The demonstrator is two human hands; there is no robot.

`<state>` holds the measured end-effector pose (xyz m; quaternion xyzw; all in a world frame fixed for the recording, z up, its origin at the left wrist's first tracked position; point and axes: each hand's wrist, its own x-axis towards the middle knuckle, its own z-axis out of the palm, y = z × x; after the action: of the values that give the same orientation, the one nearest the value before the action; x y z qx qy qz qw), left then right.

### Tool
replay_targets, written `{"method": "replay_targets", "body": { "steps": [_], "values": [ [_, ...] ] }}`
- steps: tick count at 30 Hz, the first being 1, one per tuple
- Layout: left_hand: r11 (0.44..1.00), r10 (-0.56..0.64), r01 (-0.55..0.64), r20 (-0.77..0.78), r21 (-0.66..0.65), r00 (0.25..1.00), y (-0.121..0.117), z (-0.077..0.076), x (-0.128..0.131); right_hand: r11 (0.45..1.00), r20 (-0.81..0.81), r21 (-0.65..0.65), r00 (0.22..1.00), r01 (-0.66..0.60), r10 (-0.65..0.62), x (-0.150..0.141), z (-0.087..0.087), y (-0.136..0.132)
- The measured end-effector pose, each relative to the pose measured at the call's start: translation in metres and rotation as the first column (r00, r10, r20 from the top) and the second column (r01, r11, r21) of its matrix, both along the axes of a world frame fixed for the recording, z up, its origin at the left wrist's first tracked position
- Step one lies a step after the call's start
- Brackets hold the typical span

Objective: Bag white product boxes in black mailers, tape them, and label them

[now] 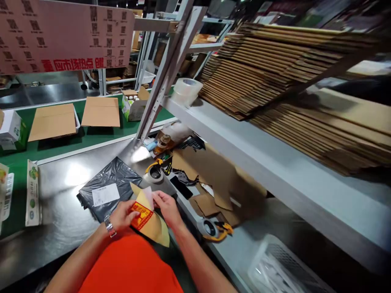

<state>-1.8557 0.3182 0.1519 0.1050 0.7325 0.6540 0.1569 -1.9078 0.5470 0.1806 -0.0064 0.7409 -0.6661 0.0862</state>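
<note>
The thin yellow paper sheet with a red printed panel [155, 231] is in front of the person's orange-red clothing [130, 266], just beside the flat black plastic parcel [120, 174] on the shiny metal counter [58, 195]. The left hand [123, 215] is closed around its left edge, the thumb lying over the red panel. The right hand [165, 206] has its fingertips brought together, pinching a small whitish paper slip [148, 193] at the sheet's upper edge. I judge the sheet to be very light, soft and easy to crease or tear, so the best hold is a gentle pinch at its edges. Its long axis runs slantwise, one pointed corner toward the parcel, the other toward the person's right side.
</note>
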Motion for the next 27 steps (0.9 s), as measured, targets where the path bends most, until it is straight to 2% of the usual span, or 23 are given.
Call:
{"method": "replay_targets", "body": {
  "steps": [2,3,6,8,11,13,15,18,20,21,23,25,27],
  "values": [
    [0.994,0.037,-0.048,0.107,0.096,0.994,-0.015,0.001,0.0,0.999,0.057,-0.046,0.998,-0.006,0.009,-0.007,0.006,-0.013],
    [0.987,0.049,-0.07,0.144,0.143,0.988,-0.021,0.003,0.0,0.998,0.046,-0.036,0.998,-0.049,0.05,-0.009,0.01,-0.02],
    [0.974,0.061,-0.092,0.151,0.205,0.987,-0.04,0.009,0.0,0.975,-0.044,0.057,0.975,-0.215,0.218,-0.009,0.018,-0.043],
    [0.972,0.053,-0.086,0.157,0.217,0.986,-0.052,0.013,0.001,0.971,-0.04,0.041,0.971,-0.235,0.237,-0.011,0.019,-0.057],
    [0.965,0.096,-0.141,0.201,0.223,0.975,-0.077,0.015,0.007,0.986,0.068,-0.137,0.993,-0.089,0.099,-0.028,0.015,-0.07],
    [0.954,0.158,-0.211,0.242,0.215,0.957,-0.099,0.015,0.015,0.981,0.093,-0.195,0.995,-0.006,0.025,-0.052,0.012,-0.072],
    [0.934,0.222,-0.29,0.298,0.208,0.929,-0.124,0.016,0.026,0.982,0.054,-0.18,0.998,0.05,-0.041,-0.081,0.009,-0.071],
    [0.885,0.351,-0.435,0.378,0.165,0.857,-0.162,0.02,0.045,0.973,-0.077,-0.122,0.975,0.197,-0.207,-0.119,0.003,-0.073],
    [0.843,0.441,-0.525,0.408,0.116,0.799,-0.186,0.025,0.06,0.95,-0.213,-0.053,0.926,0.307,-0.311,-0.133,-0.006,-0.082],
    [0.822,0.476,-0.561,0.421,0.098,0.772,-0.198,0.028,0.067,0.944,-0.291,-0.006,0.903,0.329,-0.317,-0.135,-0.012,-0.088],
    [0.778,0.532,-0.624,0.451,0.075,0.717,-0.22,0.032,0.083,0.952,-0.434,0.112,0.876,0.285,-0.211,-0.131,-0.029,-0.103],
    [0.735,0.574,-0.676,0.479,0.058,0.665,-0.241,0.034,0.098,0.96,-0.511,0.257,0.859,0.11,0.038,-0.117,-0.049,-0.116],
    [0.689,0.63,-0.725,0.475,0.024,0.615,-0.259,0.034,0.113,0.923,-0.522,0.38,0.811,-0.058,0.266,-0.1,-0.067,-0.12]
  ]
}}
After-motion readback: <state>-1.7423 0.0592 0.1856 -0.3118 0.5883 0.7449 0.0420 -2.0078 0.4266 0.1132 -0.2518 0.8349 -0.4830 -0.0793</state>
